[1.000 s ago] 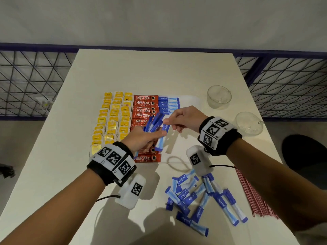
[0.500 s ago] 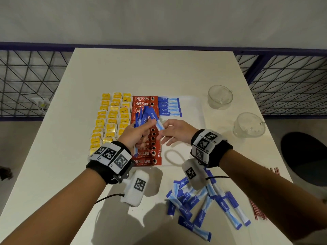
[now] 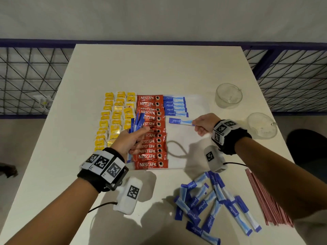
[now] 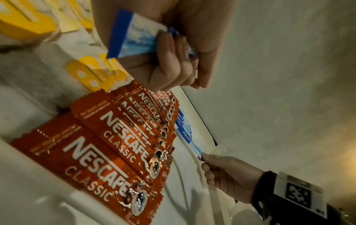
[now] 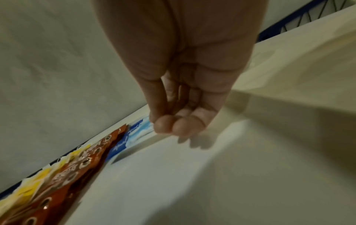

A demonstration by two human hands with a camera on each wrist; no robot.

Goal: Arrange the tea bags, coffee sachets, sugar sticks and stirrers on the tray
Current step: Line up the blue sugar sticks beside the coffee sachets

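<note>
On the white tray lie rows of yellow tea bags, a column of red coffee sachets and several blue sugar sticks at its far end. My left hand grips a bunch of blue sugar sticks over the sachets; the left wrist view shows their ends in my curled fingers. My right hand pinches one sugar stick by its right end, held flat just below the laid row. In the right wrist view that stick pokes out under my fingertips.
A loose heap of sugar sticks lies on the table near the front. Red stirrers lie in a bundle at the right edge. Two glass cups stand right of the tray.
My right hand has pulled one stick from the bunch and carried it right and away, down toward the row. My left hand stayed over the sachets with the bunch.
</note>
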